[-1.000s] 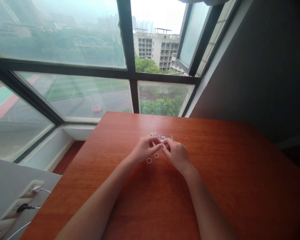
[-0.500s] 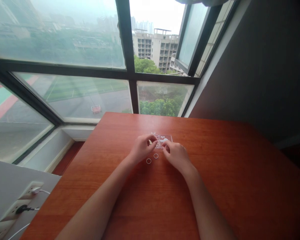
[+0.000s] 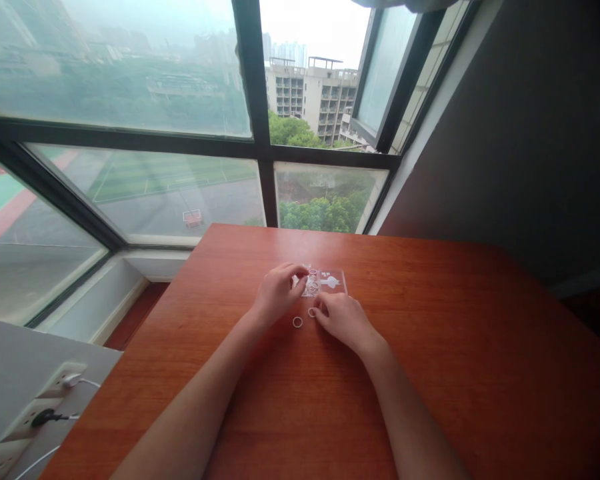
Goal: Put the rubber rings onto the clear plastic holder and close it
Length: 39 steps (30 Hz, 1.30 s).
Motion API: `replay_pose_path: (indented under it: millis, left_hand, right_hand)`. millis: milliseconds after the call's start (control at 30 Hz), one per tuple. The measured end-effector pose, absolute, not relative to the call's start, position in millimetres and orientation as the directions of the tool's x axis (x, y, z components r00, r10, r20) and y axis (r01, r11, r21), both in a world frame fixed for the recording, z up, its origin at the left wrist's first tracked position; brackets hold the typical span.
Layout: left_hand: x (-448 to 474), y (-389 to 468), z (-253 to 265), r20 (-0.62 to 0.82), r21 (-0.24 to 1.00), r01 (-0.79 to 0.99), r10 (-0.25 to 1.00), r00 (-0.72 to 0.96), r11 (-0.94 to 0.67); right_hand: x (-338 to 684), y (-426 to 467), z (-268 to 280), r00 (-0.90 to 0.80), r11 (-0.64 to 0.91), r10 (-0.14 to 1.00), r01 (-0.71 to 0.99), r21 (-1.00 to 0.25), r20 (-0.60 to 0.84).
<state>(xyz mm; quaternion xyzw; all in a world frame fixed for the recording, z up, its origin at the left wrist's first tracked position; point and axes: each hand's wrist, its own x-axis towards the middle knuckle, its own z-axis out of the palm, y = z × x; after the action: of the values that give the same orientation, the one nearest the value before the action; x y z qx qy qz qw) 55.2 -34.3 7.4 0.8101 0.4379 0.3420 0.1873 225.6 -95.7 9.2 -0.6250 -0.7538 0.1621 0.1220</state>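
Note:
A small clear plastic box (image 3: 337, 275) lies open on the table, with a white printed shape on its right half. Several pale rings (image 3: 313, 287) are inside its left half. My left hand (image 3: 280, 291) is at the box's left side, thumb and fingers curled around that edge. My right hand (image 3: 341, 316) is in front of the box, its thumb and fingertips closing on the right side of a loose white ring (image 3: 310, 312). Another white ring (image 3: 297, 323) lies flat on the table, nearer to me and a little left.
The reddish-brown wooden table (image 3: 460, 320) extends around both forearms. Behind its far edge stands a dark-framed window (image 3: 265, 152). At the lower left, a wall panel with sockets (image 3: 35, 420) holds plugged-in cables. A dark wall (image 3: 520, 133) rises at the right.
My right hand has moved from the box's right half toward me, to the loose ring, uncovering the white printed shape. My left hand has shifted slightly left, staying at the box.

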Motion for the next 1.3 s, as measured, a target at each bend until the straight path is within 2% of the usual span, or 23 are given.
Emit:
replay_pose_path:
  millis: [367, 600, 700, 867, 1300]
  left_hand:
    - [54, -33, 7, 0.390, 0.606, 0.575, 0.835, 0.387, -0.550]
    - [61, -38, 9, 0.344, 0.697, 0.485, 0.840, 0.418, -0.527]
    - [64, -40, 11, 0.310, 0.743, 0.444, 0.845, 0.435, -0.501]
    - [66, -42, 15, 0.283, 0.778, 0.404, 0.842, 0.458, -0.481]
    - [69, -44, 11, 0.297, 0.767, 0.401, 0.831, 0.471, -0.501]
  right_hand:
    - [227, -95, 10, -0.158, 0.146, 0.987, 0.913, -0.382, -0.001]
    - [231, -91, 7, 0.002, 0.114, 0.971, 0.877, -0.467, 0.240]
    - [232, -90, 5, 0.053, 0.102, 0.954, 0.868, -0.486, 0.296]
    - [233, -90, 5, 0.083, 0.093, 0.946, 0.855, -0.511, 0.312]
    - [233, -90, 7, 0.086, 0.112, 0.936, 0.846, -0.521, 0.342]
